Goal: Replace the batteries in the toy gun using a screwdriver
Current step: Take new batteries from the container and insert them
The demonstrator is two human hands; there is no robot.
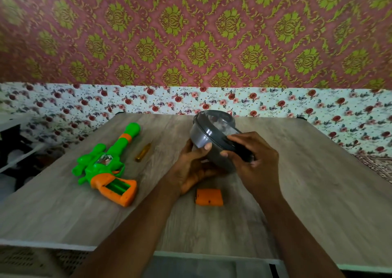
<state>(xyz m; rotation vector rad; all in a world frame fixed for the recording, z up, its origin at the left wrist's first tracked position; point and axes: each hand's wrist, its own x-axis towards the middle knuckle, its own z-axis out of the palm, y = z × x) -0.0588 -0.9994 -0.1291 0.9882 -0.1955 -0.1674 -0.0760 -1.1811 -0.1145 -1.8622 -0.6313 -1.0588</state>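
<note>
A green and orange toy gun (106,163) lies on the wooden table (297,193) at the left, its orange grip compartment open. The orange battery cover (209,197) rests on the table below my hands. A screwdriver with an amber handle (143,152) lies just right of the gun's barrel. Both hands hold a grey round container (203,137), tilted above the table. My left hand (191,167) cups it from below, thumb on its side. My right hand (252,161) grips the rim of its lid (220,137). The container's contents are blurred.
The table's far edge meets a floral cloth (148,101) against a patterned wall. White shelving (12,148) stands at the left beside the table. The table's near edge (53,245) runs under my forearms.
</note>
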